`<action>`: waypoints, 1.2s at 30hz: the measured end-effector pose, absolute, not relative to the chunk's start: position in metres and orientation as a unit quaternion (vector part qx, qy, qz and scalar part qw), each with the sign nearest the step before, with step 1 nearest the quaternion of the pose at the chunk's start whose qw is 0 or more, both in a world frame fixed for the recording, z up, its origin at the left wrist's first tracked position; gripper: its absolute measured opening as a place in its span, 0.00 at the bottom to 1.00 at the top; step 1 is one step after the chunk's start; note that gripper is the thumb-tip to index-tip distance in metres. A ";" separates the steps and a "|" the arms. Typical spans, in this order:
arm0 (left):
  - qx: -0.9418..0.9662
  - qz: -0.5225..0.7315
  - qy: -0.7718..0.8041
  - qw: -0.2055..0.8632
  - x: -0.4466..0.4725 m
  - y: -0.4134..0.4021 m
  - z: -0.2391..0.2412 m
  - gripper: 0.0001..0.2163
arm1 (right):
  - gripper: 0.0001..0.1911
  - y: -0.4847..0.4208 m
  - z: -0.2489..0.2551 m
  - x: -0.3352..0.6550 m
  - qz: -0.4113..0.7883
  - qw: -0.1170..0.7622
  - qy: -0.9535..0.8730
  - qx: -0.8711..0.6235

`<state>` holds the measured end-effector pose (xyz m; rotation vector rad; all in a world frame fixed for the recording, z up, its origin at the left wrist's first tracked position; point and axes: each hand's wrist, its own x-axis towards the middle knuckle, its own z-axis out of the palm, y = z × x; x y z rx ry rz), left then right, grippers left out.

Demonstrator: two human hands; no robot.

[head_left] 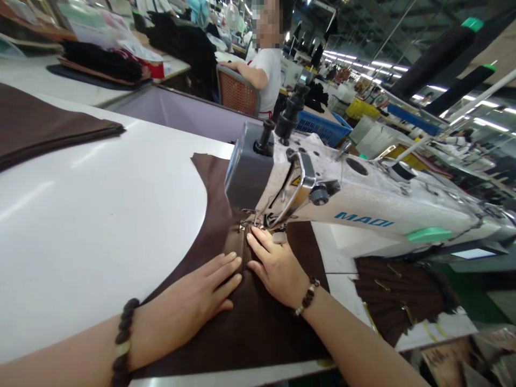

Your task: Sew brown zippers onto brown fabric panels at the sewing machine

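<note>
A piece of dark brown fabric (258, 322) lies flat on the white sewing table (80, 226), running under the head of a white sewing machine (363, 199). My left hand (193, 295) presses flat on the fabric, fingers pointing toward the needle area (250, 226). My right hand (276, 266) rests flat on the fabric just right of a zipper-like seam (244, 250), fingertips close to the presser foot. Both wrists wear bead bracelets. Neither hand grips anything.
A folded brown fabric stack (44, 126) lies at the table's far left. Brown ribbed pieces with zippers (399, 293) sit at the right under the machine arm. A person in white (266, 70) sits ahead by a chair; a blue basket (322, 126) stands beyond.
</note>
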<state>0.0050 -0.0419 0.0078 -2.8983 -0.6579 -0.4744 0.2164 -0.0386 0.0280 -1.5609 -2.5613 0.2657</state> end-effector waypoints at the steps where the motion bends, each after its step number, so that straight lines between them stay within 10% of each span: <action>1: -0.961 -0.159 -0.217 0.065 0.005 -0.041 0.007 0.16 | 0.24 -0.040 0.028 0.214 0.083 0.061 -0.839 -0.534; 36: -0.957 -0.188 -0.220 0.016 0.007 -0.013 0.000 0.17 | 0.22 -0.017 0.022 0.217 0.083 0.097 -0.832 -0.540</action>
